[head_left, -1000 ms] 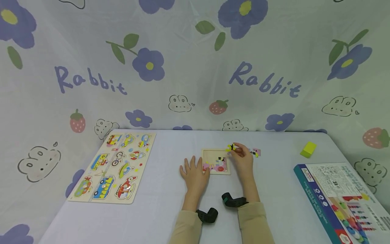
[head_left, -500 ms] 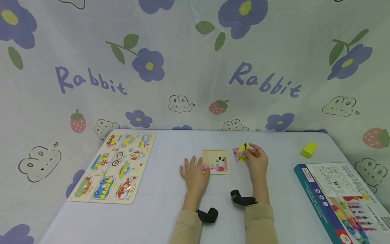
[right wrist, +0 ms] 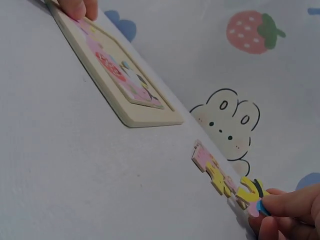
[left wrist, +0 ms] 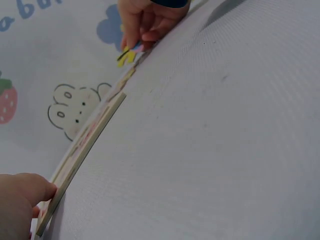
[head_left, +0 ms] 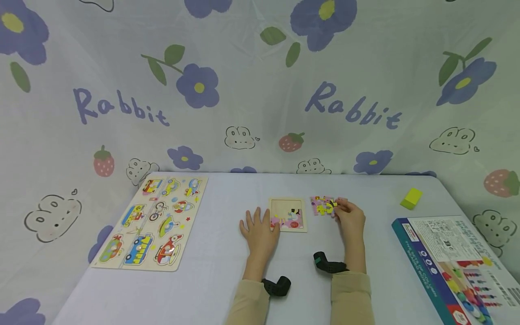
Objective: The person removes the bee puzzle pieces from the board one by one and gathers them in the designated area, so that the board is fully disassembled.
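A square wooden puzzle tray [head_left: 286, 203] lies mid-table, with pink pieces filling its near part and bare wood behind them. My left hand [head_left: 260, 234] rests at the tray's left edge, fingers spread and straight; the left wrist view shows its thumb [left wrist: 37, 187] against the tray's side. To the tray's right, my right hand [head_left: 351, 216] pinches a yellow puzzle piece [right wrist: 250, 188] with black, pink and blue on it. Beneath and beside that piece lie loose pink and yellow puzzle pieces [head_left: 318, 207]. Whether the held piece touches them I cannot tell.
A wooden board with vehicle pictures [head_left: 146, 225] lies at the left. On the right are a yellow block [head_left: 411, 199] and a large printed box [head_left: 455, 262]. Behind the table hangs a cloth [head_left: 260, 99] with flowers and rabbits.
My right hand has moved right, away from the tray, carrying the yellow piece down over the loose pieces. The left hand has stayed on the tray's edge.
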Demonstrator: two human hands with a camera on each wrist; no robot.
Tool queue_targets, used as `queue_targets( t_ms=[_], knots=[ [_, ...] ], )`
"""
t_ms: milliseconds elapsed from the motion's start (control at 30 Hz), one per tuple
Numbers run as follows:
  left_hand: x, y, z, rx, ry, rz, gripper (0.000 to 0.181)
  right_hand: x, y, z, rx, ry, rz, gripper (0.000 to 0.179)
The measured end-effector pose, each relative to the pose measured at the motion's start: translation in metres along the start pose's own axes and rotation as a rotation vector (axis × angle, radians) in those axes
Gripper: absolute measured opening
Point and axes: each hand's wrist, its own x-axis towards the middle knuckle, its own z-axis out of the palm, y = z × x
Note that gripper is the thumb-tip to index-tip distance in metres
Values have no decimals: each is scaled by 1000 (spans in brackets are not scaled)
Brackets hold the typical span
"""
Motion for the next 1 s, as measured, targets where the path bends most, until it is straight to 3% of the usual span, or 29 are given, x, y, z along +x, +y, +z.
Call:
queue_targets(
  t_ms=[233,767,1000],
  knots=[
    [1,1,-1,1,-12,-9,49,1,-1,2,-123,-4,-18,28],
    [1,1,-1,-7,-13,-10,49,3,3,5,-192,27,-82,29],
    [0,1,-1,-2,-2,-3,48,2,4,5,-40,6,-95,28]
  ],
)
